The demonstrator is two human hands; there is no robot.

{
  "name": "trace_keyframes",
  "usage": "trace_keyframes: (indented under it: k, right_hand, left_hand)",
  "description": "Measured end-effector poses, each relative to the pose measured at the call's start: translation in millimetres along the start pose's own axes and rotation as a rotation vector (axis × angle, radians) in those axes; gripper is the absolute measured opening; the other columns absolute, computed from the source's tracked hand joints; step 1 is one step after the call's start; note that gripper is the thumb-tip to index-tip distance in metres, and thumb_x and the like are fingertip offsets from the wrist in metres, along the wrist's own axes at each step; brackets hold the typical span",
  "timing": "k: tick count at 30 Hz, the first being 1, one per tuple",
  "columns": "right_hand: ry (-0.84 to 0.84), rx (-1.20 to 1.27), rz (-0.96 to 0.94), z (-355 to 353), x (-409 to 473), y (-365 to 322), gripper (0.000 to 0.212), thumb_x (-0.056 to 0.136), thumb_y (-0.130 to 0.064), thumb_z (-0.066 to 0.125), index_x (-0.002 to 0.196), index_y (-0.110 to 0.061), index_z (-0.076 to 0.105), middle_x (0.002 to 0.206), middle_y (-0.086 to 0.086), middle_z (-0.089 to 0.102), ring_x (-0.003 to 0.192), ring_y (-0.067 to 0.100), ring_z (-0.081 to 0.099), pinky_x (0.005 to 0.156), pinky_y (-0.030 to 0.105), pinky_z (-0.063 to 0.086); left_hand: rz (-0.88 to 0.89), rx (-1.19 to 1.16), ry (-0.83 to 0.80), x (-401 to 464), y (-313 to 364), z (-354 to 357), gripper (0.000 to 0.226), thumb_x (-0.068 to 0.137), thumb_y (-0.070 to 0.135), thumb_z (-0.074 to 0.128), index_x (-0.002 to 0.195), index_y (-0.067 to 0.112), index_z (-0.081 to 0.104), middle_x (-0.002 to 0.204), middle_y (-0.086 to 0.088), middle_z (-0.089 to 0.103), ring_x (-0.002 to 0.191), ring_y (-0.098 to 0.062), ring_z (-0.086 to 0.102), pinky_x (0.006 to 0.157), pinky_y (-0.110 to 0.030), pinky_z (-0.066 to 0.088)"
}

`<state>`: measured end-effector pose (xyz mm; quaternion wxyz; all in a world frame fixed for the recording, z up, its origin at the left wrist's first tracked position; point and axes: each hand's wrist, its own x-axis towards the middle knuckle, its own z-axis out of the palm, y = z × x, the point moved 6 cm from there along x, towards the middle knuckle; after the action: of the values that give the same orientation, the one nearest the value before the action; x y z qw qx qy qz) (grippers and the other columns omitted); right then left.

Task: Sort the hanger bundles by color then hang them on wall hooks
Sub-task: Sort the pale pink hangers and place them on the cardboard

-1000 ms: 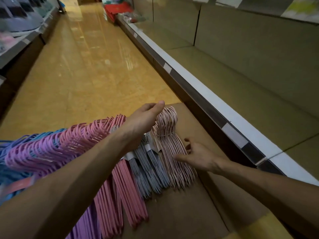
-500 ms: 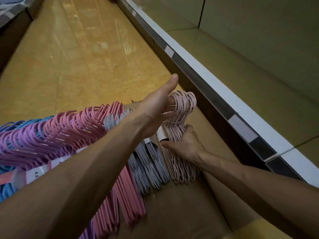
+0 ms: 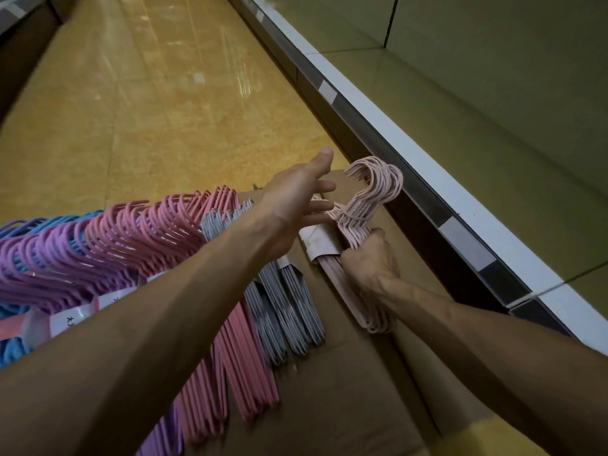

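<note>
Several bundles of plastic-coated wire hangers lie in a row on a brown cardboard surface (image 3: 345,390): purple hangers (image 3: 49,258), pink hangers (image 3: 171,222), grey hangers (image 3: 283,304) and, at the right end, a pale pink hanger bundle (image 3: 368,199). The right hand (image 3: 370,261) has its grip closed around the pale pink bundle just below the hooks, tilting it up off the cardboard. The left hand (image 3: 296,205) reaches over the row, fingers straight and loose, its fingertips touching that same bundle. A white-edged store shelf (image 3: 411,153) runs just beside the cardboard.

Dim warm light, floor (image 3: 158,93) glare, edge distortion
</note>
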<state>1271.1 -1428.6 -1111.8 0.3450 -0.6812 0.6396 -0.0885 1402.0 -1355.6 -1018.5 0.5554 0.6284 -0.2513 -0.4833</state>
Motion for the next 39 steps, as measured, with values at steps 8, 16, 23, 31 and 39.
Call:
trace_keyframes:
  k: [8, 16, 23, 31, 39]
  right_hand:
    - [0.048, -0.004, -0.184, -42, -7, -18, 0.051, 0.087, -0.021, 0.058, 0.135, -0.015, 0.043, 0.122, 0.009, 0.059, 0.114, 0.034, 0.057, 0.091, 0.043, 0.046]
    - [0.000, 0.240, -0.356, -74, -25, -52, 0.050, 0.073, -0.045, 0.052, 0.118, -0.024, 0.051, 0.098, 0.001, 0.063, 0.088, 0.022, 0.062, 0.078, 0.040, 0.053]
    - [-0.145, 0.425, -0.474, -77, -44, -74, 0.009, 0.094, -0.016, 0.060, 0.101, -0.021, 0.057, 0.078, 0.003, 0.056, 0.067, 0.017, 0.053, 0.063, 0.037, 0.050]
    - [-0.446, 0.638, -0.412, -49, -75, -83, 0.016, 0.090, -0.001, 0.052, 0.101, -0.010, 0.058, 0.072, 0.004, 0.044, 0.055, 0.014, 0.043, 0.049, 0.031, 0.039]
    - [-0.453, 0.436, -0.468, -43, -95, -105, 0.014, 0.092, -0.004, 0.054, 0.102, -0.012, 0.059, 0.068, 0.003, 0.048, 0.057, 0.016, 0.047, 0.057, 0.035, 0.044]
  left_hand:
    - [0.039, 0.003, 0.134, -6, 11, -31, 0.039, 0.099, 0.047, 0.052, 0.120, 0.015, 0.063, 0.113, -0.005, 0.067, 0.097, -0.024, 0.069, 0.077, -0.033, 0.058]
    - [0.117, 0.041, 0.343, -9, 23, -58, 0.056, 0.092, 0.044, 0.063, 0.139, 0.017, 0.047, 0.128, -0.007, 0.055, 0.106, -0.024, 0.061, 0.088, -0.036, 0.055]
    - [0.084, -0.083, 0.466, -21, 32, -84, 0.075, 0.083, 0.027, 0.072, 0.147, 0.016, 0.034, 0.131, -0.013, 0.053, 0.109, -0.028, 0.060, 0.092, -0.043, 0.054]
    - [0.013, -0.425, 0.341, -56, 33, -84, 0.029, 0.093, 0.026, 0.065, 0.119, 0.016, 0.058, 0.099, -0.008, 0.060, 0.086, -0.026, 0.067, 0.059, -0.032, 0.056]
    - [-0.058, -0.350, 0.393, -92, 28, -112, 0.019, 0.084, 0.001, 0.051, 0.101, 0.006, 0.046, 0.074, -0.014, 0.060, 0.055, -0.023, 0.062, 0.052, -0.033, 0.054]
